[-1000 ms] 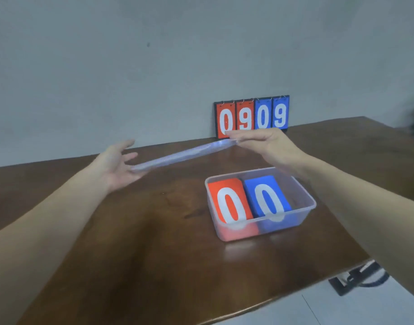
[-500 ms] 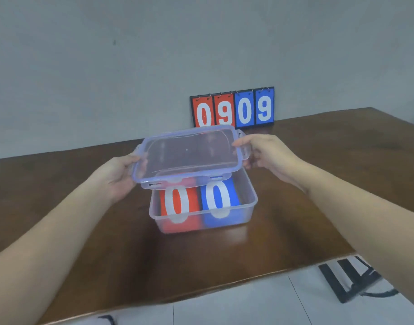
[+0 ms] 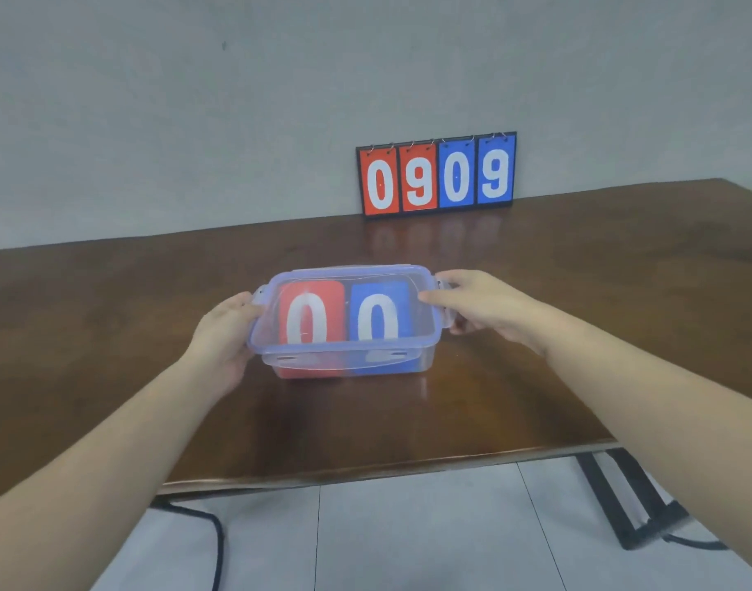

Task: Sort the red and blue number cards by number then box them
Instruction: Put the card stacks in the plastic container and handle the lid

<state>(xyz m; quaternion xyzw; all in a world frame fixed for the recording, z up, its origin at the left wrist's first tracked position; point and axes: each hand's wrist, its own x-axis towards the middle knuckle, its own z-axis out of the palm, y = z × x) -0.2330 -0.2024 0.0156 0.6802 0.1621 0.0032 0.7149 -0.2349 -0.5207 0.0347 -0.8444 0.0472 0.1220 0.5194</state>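
Half a second ago I held the lid point(image 3: 348, 309) tilted above the box point(image 3: 352, 364); now it lies flat on the rim, and the box sits nearer the table's front edge in my view. My left hand point(image 3: 225, 334) holds the lid's left end, thumb on top of the corner and the other fingers curled down beside the side clip. My right hand point(image 3: 480, 305) holds the right end, forefinger stretched along the lid's top edge, the rest wrapped round the side clip (I cannot tell whether either clip is snapped down).

Through the clear plastic I see the red card point(image 3: 310, 317) on the left and the blue card point(image 3: 380, 315) on the right, each showing a white 0, side by side and touching.

On the brown table point(image 3: 110, 334) the box stands about mid-depth, with bare wood on both sides and in front, well apart from the scoreboard point(image 3: 436, 174) against the wall at the far edge, which reads 0 9 0 9. Beyond the near edge lie pale floor tiles, a black cable point(image 3: 214, 535) at left and a black table leg point(image 3: 621, 496) at right
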